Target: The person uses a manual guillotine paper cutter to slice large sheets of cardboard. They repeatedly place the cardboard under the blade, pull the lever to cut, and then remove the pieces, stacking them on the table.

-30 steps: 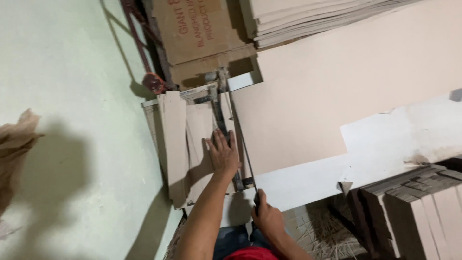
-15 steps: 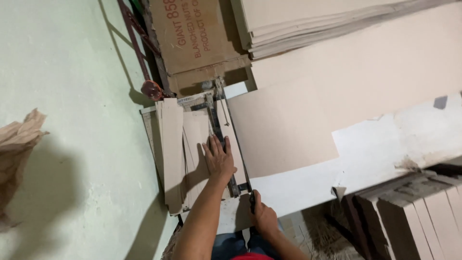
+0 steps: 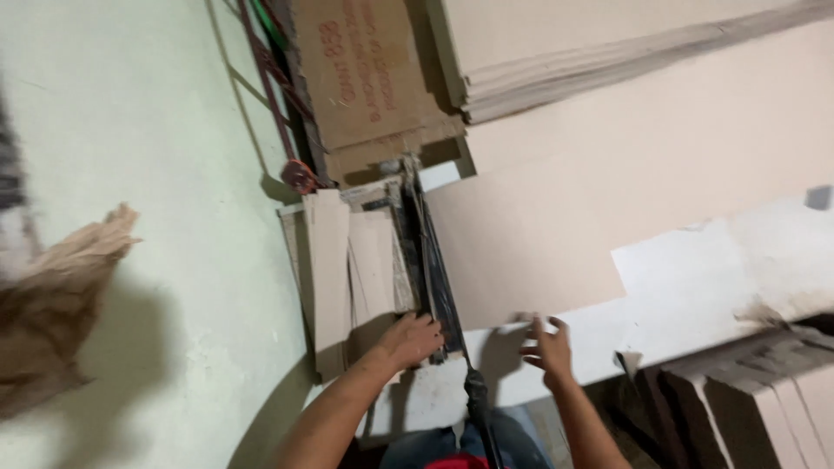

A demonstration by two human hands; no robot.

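Left hand (image 3: 415,339) flat, fingers curled on near end of cut strips (image 3: 352,269) by the cutter (image 3: 432,269), prob. to steady them. Right hand (image 3: 547,347) spread, fingertips on near edge of big sheet (image 3: 599,174), right of blade; handle (image 3: 478,404) free.

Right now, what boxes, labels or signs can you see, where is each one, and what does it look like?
Flattened brown carton: top centre, beyond the cutter, a creased rectangular panel with red print.
Small grey label: right edge, on the white sheet, roughly square.
No screens or signs.
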